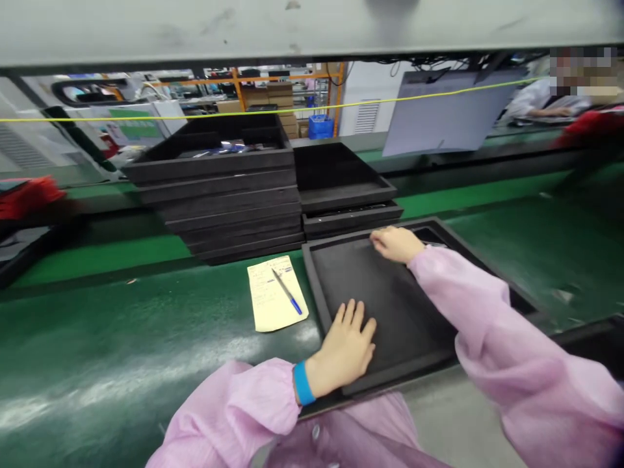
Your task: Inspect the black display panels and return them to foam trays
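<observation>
In front of me a shallow black tray (pixel 316 276) lies on the green work surface, its near edge by my lap. A flat dark sheet (pixel 394 305) covers most of its inside; a darker strip shows along the right side. My left hand (pixel 347 344), with a blue wristband (pixel 303 383), is spread open on the sheet's near left part. Over at the tray's far side, my right hand (pixel 397 244) has its fingers curled down at the sheet's far edge. Whatever is between those fingertips is hidden.
A yellow note sheet (pixel 266 305) with a blue pen (pixel 287 292) lies left of the tray. Behind stand a tall stack of black trays (pixel 229 201) and a lower stack (pixel 351 218). A yellow cord (pixel 361 104) crosses above. Another person (pixel 548 101) sits far right.
</observation>
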The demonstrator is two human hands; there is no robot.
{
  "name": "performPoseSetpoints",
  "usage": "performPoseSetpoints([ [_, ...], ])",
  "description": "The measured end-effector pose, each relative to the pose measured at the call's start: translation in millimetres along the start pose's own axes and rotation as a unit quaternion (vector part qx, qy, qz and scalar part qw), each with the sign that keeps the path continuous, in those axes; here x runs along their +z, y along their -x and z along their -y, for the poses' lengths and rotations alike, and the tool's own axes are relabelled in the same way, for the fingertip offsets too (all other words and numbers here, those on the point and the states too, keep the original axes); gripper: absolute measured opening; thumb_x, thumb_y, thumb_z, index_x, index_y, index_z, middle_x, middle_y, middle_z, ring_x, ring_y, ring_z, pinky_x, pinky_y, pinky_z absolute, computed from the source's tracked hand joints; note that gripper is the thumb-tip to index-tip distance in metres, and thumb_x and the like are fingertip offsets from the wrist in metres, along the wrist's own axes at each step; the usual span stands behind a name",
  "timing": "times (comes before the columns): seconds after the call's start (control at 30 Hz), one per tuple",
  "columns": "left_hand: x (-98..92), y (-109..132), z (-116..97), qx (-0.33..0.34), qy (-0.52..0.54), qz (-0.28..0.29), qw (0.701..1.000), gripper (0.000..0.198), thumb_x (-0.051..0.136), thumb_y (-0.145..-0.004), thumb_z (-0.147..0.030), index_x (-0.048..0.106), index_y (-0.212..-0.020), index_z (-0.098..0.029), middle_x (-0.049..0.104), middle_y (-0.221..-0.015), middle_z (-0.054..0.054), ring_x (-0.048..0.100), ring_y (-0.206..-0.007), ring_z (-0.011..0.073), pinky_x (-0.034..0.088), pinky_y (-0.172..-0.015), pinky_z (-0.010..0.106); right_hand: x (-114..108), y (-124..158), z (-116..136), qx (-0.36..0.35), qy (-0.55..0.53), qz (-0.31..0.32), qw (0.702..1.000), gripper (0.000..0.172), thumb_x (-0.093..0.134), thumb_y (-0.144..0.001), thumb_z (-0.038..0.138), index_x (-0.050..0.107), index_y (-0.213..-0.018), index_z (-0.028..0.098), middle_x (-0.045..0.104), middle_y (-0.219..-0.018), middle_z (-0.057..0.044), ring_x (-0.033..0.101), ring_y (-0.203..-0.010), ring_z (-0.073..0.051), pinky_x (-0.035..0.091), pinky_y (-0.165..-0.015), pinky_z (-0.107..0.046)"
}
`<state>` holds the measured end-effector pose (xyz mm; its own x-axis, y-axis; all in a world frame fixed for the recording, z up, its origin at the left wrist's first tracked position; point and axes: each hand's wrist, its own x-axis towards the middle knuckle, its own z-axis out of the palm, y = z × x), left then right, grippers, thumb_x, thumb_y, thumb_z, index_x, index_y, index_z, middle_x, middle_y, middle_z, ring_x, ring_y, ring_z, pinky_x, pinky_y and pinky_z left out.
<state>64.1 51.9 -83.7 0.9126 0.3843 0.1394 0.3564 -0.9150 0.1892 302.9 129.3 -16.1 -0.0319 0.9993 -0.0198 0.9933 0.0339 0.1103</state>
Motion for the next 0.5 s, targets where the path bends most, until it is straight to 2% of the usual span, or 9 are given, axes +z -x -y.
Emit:
performPoseSetpoints([
  [0.07,0.3,0,-2,-0.012,0.011,0.0,1.0,0.042,0.046,-0.093,-0.028,0.053,-0.131,-0.011,0.043,-0.146,0.025,0.038,-0.138,0.0376,0.036,-0.111,0.05,11,7,-49,0.026,-0.018,0.017,0.999,0.026,0.057,-0.094,0.033,0.059,-0.11,0.013,0.059,-0.111,-0.008,0.058,-0.1,-0.018,0.052,-0.089,-0.04],
  [0.13,0.4,1,-3,-0.034,0.037,-0.008,0.999,0.04,0.047,-0.092,-0.024,0.054,-0.129,-0.012,0.044,-0.147,0.022,0.039,-0.138,0.0353,0.036,-0.112,0.051,27,7,-76,0.022,-0.045,0.012,0.999,0.029,0.058,-0.094,0.035,0.058,-0.112,0.013,0.058,-0.114,-0.008,0.057,-0.104,-0.019,0.051,-0.091,-0.041],
  [0.23,-0.6,2,-5,-0.084,0.082,-0.028,0.993,0.039,0.046,-0.091,-0.019,0.056,-0.128,-0.011,0.046,-0.146,0.018,0.04,-0.138,0.0324,0.035,-0.113,0.051,45,-2,-84,0.017,-0.094,-0.026,0.995,0.029,0.055,-0.095,0.039,0.06,-0.105,0.013,0.06,-0.107,-0.007,0.057,-0.101,-0.018,0.049,-0.091,-0.04],
  [0.3,-1.9,3,-5,-0.109,0.096,-0.038,0.989,0.039,0.046,-0.091,-0.019,0.056,-0.128,-0.01,0.047,-0.146,0.018,0.041,-0.138,0.0322,0.036,-0.112,0.051,45,-8,-82,0.012,-0.142,-0.055,0.988,0.031,0.054,-0.095,0.043,0.061,-0.095,0.013,0.061,-0.094,-0.005,0.058,-0.089,-0.015,0.05,-0.085,-0.036],
  [0.4,-3.9,4,-5,-0.127,0.113,-0.049,0.984,0.037,0.048,-0.091,-0.022,0.059,-0.125,-0.012,0.05,-0.144,0.016,0.043,-0.137,0.0304,0.038,-0.112,0.049,17,-9,-86,0.012,-0.237,-0.132,0.963,0.045,0.058,-0.089,0.054,0.054,-0.07,0.014,0.051,-0.064,0.002,0.049,-0.061,-0.009,0.047,-0.067,-0.027],
  [0.47,-5.4,3,-5,-0.139,0.13,-0.059,0.98,0.035,0.048,-0.092,-0.026,0.06,-0.123,-0.015,0.053,-0.142,0.013,0.043,-0.137,0.0274,0.037,-0.112,0.046,-16,-5,-95,0.033,-0.309,-0.229,0.923,0.059,0.06,-0.082,0.065,0.041,-0.055,0.017,0.036,-0.05,0.005,0.036,-0.05,-0.008,0.039,-0.058,-0.026],
  [0.5,-6.4,3,-5,-0.144,0.134,-0.065,0.978,0.035,0.048,-0.093,-0.029,0.059,-0.124,-0.017,0.052,-0.143,0.011,0.042,-0.138,0.026,0.036,-0.113,0.046,-34,-3,-100,0.048,-0.346,-0.287,0.892,0.063,0.057,-0.081,0.071,0.035,-0.051,0.019,0.031,-0.048,0.004,0.032,-0.049,-0.009,0.036,-0.056,-0.027],
])
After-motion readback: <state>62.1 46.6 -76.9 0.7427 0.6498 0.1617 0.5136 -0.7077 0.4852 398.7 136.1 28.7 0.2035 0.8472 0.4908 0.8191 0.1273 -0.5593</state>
